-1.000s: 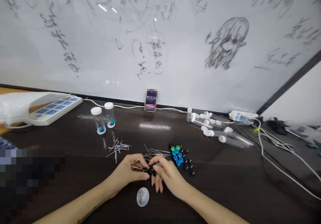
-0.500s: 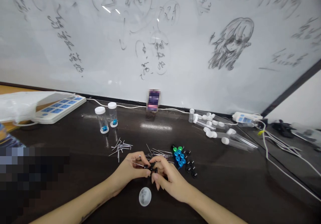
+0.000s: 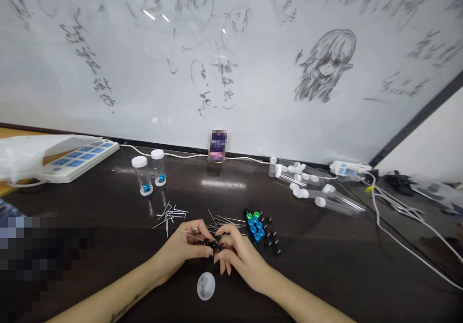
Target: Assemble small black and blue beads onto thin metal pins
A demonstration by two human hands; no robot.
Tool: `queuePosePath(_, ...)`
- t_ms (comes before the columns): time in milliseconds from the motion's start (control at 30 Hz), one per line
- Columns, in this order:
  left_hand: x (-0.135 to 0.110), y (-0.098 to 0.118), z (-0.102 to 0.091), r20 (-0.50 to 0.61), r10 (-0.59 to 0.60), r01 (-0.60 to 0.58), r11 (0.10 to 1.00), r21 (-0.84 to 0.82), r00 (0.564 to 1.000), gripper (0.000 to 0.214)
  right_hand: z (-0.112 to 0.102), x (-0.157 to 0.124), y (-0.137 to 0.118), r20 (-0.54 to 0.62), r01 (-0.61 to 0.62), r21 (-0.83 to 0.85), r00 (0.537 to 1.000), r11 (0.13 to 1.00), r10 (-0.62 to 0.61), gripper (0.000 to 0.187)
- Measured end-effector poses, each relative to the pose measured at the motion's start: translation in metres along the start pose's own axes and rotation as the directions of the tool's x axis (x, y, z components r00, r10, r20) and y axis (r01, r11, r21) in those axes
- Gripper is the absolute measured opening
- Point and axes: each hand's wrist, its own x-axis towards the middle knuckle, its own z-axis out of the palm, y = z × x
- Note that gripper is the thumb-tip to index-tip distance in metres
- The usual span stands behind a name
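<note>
My left hand (image 3: 186, 246) is closed, thumb and fingers pinching one end of a small black part (image 3: 209, 243). A thin metal rod (image 3: 191, 235) runs from that part back across the left fingers. Against the other end of the part, my right hand (image 3: 240, 258) is closed with thumb and forefinger; its other fingers curl below. The fingers partly hide the part, so its exact kind is unclear. Just beneath the hands sits a small round translucent dish (image 3: 206, 286) with tiny dark bits in it. Bent metal rods (image 3: 172, 213) and straighter rods (image 3: 224, 221) lie beyond the hands.
Blue and green round pieces (image 3: 256, 226) and several black knobs (image 3: 273, 240) lie right of the hands. Two white-capped tubes (image 3: 142, 176) stand at the back left. More clear tubes (image 3: 336, 202), a phone (image 3: 217, 146), power strips (image 3: 81, 161) and cables (image 3: 383, 236) line the back.
The camera view has shifted slightly, so everything sits a little further left. Both hands keep their pinch on the black part, with only slight finger movement.
</note>
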Motion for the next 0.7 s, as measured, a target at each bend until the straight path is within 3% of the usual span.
queuePosePath(167,0.0001,0.0004,0.0002,-0.007,-0.002,0.002,1.000,0.012,1.000,0.021,-0.0010,-0.0015,0.0027,-0.100,0.029,-0.059,0.994,0.998,-0.034,0.014)
queuePosePath(400,-0.0007,0.0005,0.0009,-0.017,-0.009,0.010,0.998,0.057,1.000,0.022,-0.0027,-0.0026,-0.0011,-0.109,0.081,-0.225,0.988,0.971,-0.108,0.008)
queuePosePath(700,-0.0011,0.0015,0.0024,-0.022,-0.017,0.018,0.998,0.068,1.000,0.023,-0.0034,-0.0005,0.0023,-0.078,0.075,-0.317,0.991,0.946,-0.105,0.037)
